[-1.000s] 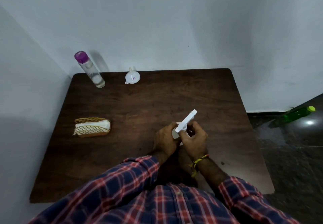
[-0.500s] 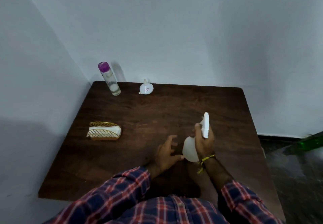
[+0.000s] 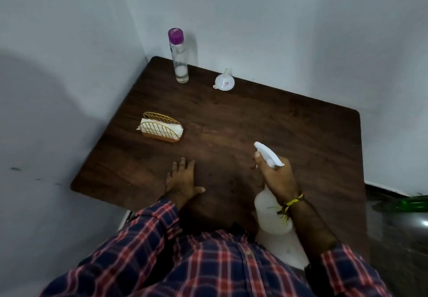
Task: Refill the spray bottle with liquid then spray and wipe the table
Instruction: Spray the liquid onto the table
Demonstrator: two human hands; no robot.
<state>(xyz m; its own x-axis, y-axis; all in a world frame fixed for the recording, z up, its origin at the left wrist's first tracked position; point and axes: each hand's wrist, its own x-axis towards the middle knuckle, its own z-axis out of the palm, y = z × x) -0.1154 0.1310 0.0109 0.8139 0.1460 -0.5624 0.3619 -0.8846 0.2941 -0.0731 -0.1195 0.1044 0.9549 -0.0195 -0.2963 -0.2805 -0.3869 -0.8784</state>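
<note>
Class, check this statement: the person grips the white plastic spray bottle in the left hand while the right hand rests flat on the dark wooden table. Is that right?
Not quite: the hands are swapped. The head view shows the right hand gripping the white plastic spray bottle, while the left hand rests flat, fingers spread, on the dark wooden table. The rest stands.

No legible text found: the small sticker (image 3: 226, 84) on the white funnel (image 3: 224, 83) carries red markings too blurred to read.
</note>
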